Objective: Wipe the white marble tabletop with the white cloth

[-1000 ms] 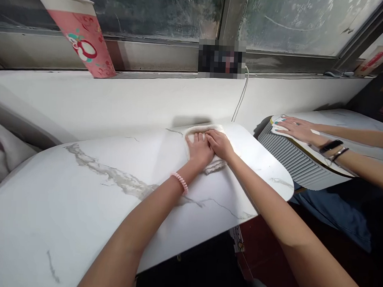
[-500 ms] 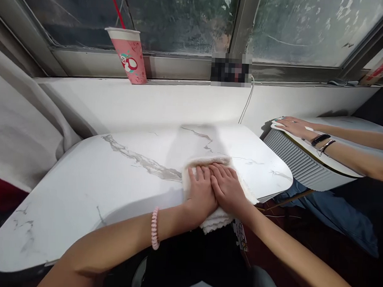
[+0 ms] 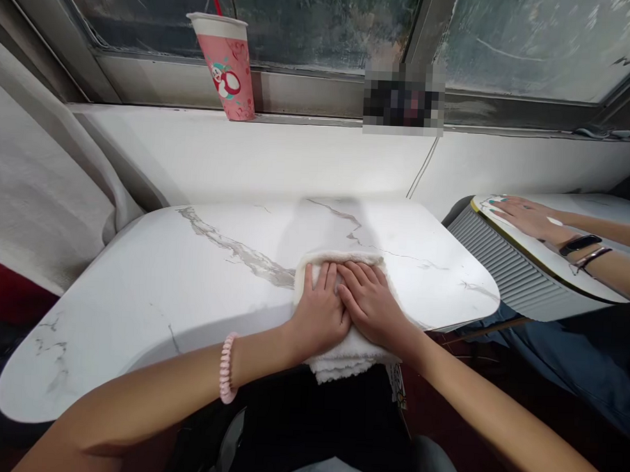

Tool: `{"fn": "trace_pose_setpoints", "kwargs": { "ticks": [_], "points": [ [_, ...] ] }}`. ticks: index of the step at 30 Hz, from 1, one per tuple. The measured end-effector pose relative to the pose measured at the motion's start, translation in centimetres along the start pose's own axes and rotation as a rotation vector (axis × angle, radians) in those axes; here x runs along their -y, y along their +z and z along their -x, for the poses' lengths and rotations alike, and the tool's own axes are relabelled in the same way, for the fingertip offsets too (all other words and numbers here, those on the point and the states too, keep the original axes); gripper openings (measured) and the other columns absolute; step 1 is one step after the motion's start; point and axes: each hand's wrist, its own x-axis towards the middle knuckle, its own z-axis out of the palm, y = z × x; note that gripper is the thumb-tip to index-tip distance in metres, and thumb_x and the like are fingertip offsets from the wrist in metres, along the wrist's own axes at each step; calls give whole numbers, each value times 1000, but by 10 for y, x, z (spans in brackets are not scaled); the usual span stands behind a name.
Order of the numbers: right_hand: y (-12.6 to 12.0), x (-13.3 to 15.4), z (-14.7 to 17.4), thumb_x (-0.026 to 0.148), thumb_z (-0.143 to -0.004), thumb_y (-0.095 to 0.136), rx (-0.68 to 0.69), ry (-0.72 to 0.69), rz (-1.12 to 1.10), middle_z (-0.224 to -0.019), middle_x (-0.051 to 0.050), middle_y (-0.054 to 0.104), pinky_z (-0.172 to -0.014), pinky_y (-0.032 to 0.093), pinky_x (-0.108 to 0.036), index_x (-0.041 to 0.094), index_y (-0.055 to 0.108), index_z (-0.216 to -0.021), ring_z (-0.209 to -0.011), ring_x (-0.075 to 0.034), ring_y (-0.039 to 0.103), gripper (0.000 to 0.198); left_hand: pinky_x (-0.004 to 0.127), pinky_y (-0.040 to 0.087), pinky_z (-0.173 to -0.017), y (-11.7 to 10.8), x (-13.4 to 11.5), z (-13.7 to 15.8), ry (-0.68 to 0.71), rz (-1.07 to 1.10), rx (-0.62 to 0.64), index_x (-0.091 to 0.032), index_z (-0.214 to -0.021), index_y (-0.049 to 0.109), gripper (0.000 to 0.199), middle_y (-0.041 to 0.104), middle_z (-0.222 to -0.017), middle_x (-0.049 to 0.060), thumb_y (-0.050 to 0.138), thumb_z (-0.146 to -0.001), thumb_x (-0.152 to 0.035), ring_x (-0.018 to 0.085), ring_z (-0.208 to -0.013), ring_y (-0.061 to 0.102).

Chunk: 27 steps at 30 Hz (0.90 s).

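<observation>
A person's left hand (image 3: 319, 320) and right hand (image 3: 375, 308) are resting flat on a white cloth (image 3: 359, 348), left fingers (image 3: 322, 279) slightly parted, right fingers (image 3: 364, 274) lying close together, the cloth lying at the near edge of a marbled table (image 3: 136, 277), a pink cup (image 3: 226, 75) standing on the window ledge (image 3: 309, 122).
</observation>
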Motion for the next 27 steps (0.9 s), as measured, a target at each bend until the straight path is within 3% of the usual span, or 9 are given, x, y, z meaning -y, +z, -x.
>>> {"fn": "trace_pose_setpoints", "kwargs": {
  "ticks": [6,18,27],
  "points": [
    [12,-17,-45,32,-100,27,17,-15,-33,-136,-11,55,-109,28,-47,17,53,-131,-126,-28,44,42,60,11,-118,1,28,-32,-69,35,-1,-1,-148,33,60,31,-155,24,31,-95,-30,36,-146,23],
    [47,-54,-167,31,-101,31,-4,98,-49,-131,-11,57,-106,28,-46,18,56,-124,-123,-28,45,36,49,4,-121,10,119,-129,-154,174,-71,-7,-147,34,56,34,-154,16,25,-97,-29,23,-146,23],
    [62,-71,-220,33,-102,26,7,133,-59,-132,-10,56,-108,27,-47,18,55,-121,-124,-26,44,38,49,7,-122,18,165,-173,-172,205,-120,-13,-147,35,54,37,-153,13,26,-97,-31,22,-145,27]
  ]
}}
